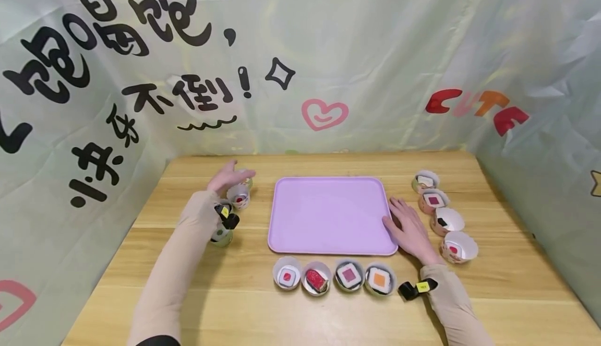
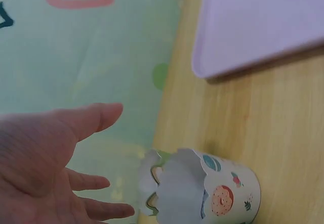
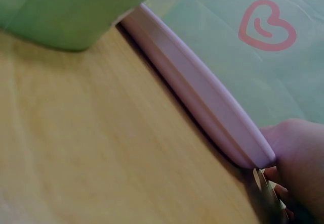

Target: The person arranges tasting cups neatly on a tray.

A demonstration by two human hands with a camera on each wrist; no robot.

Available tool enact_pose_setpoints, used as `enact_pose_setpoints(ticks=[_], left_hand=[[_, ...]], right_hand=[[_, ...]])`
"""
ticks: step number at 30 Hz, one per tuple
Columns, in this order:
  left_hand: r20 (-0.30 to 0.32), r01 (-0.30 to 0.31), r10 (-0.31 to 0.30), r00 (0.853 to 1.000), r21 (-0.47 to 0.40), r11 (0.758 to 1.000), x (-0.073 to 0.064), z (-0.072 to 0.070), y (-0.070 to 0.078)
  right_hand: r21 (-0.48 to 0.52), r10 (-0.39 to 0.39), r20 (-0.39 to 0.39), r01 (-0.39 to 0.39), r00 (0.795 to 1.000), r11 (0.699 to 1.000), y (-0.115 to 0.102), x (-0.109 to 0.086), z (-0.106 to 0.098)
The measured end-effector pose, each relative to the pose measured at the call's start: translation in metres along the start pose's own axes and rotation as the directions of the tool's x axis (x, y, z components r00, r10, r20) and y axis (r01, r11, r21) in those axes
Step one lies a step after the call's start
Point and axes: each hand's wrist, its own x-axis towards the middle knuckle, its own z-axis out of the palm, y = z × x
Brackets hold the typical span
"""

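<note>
My left hand (image 1: 227, 178) reaches over the paper cups at the left, its fingers and thumb spread with nothing between them. Just below it stands a white paper cup (image 1: 240, 198) with a red-centred piece inside; in the left wrist view this scalloped, printed cup (image 2: 230, 188) is beside the fingertips. Behind it, a green-patterned cup (image 1: 249, 182) is partly covered by the hand. My right hand (image 1: 409, 228) rests at the right edge of the lilac tray (image 1: 328, 215), thumb on the rim and fingers stretched along the side.
In front of the tray stands a row of cups with sushi-like pieces, among them a red-topped one (image 1: 316, 279) and an orange-centred one (image 1: 378, 281). Several more cups (image 1: 459, 248) line the right side. A green cup (image 1: 223, 237) sits by the left forearm. Printed cloth (image 1: 375, 48) walls the table.
</note>
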Motion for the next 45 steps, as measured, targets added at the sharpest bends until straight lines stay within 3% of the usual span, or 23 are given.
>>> enact_pose_setpoints(ticks=[6,13,19,29,36,45], left_hand=[[-0.005,0.07,-0.07,0.998,0.068,0.995,0.013,0.001,-0.005],[-0.024,0.079,-0.076,0.997,0.189,0.979,0.018,0.004,-0.008],[-0.047,0.101,-0.094,0.994,0.165,0.981,0.017,0.011,-0.006],[-0.129,0.085,-0.054,0.99,0.246,0.965,0.017,0.02,-0.006],[-0.153,0.106,-0.065,0.986,0.277,0.955,0.027,0.022,-0.009],[-0.16,0.077,-0.03,0.987,0.295,0.952,0.027,0.022,-0.008]], right_hand=[[-0.003,-0.016,-0.008,0.016,1.0,1.0,-0.003,-0.001,0.001],[0.004,-0.015,-0.009,0.015,1.0,1.0,-0.003,0.0,0.002],[0.009,-0.004,-0.007,0.004,1.0,1.0,0.001,-0.001,0.004],[-0.001,0.001,-0.005,-0.001,1.0,1.0,0.003,-0.003,0.005],[-0.001,0.008,-0.003,-0.008,1.0,1.0,0.002,-0.002,0.004],[0.0,-0.002,-0.009,0.002,1.0,1.0,0.003,-0.001,0.002]])
